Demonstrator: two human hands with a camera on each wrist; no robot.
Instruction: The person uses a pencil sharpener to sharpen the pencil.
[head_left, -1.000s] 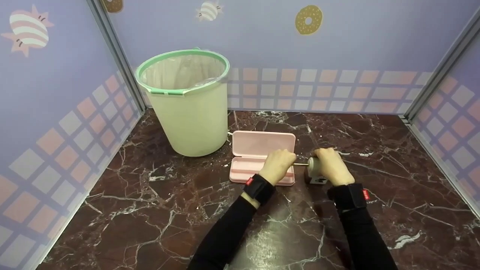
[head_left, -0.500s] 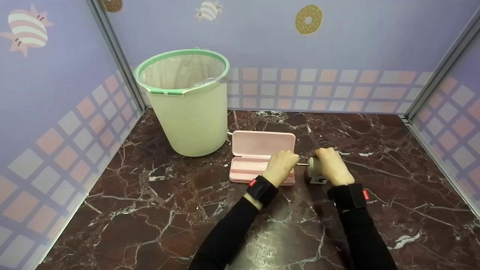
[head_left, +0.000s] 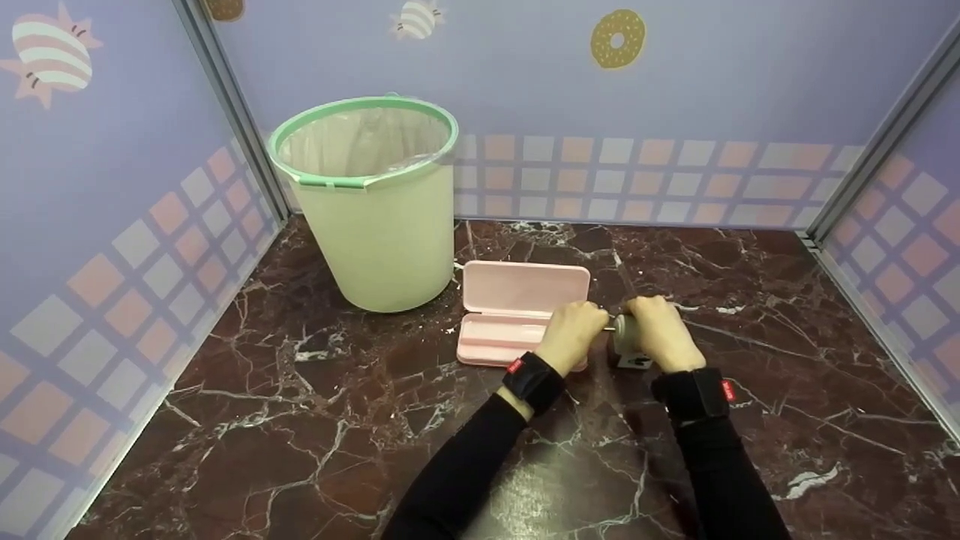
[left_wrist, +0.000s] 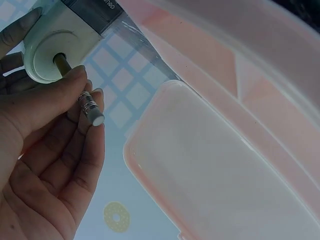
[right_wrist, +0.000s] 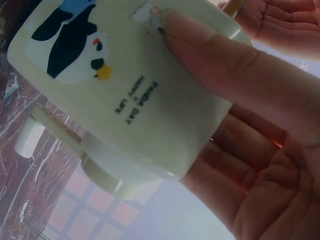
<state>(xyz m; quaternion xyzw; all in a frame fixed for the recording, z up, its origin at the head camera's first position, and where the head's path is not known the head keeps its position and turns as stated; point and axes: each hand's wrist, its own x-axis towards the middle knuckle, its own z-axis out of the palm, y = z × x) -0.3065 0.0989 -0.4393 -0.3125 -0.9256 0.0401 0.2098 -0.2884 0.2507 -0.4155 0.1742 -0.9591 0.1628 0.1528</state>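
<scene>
In the head view my left hand (head_left: pixel 574 334) is close against the right hand (head_left: pixel 661 330), over the right end of the open pink pencil case (head_left: pixel 495 339). The left thumb and fingers pinch a pencil (left_wrist: pixel 90 106) near its eraser end, and its other end sits inside the round hole of a pale crank pencil sharpener (left_wrist: pixel 41 57). My right hand grips the sharpener's body from above, thumb (right_wrist: pixel 225 65) across the panda-printed face. The sharpener's crank handle (right_wrist: pixel 55 127) sticks out on the far side from the pencil. The pencil's tip is hidden inside.
A tall pale-green waste bin (head_left: pixel 379 240) with a clear liner stands behind and left of the pencil case. Patterned panels (head_left: pixel 675 97) enclose the dark marbled tabletop (head_left: pixel 300 435) at the back and both sides.
My left hand has moved right toward the sharpener, so less of the pencil shows between the hands. The right hand and sharpener have barely moved.
</scene>
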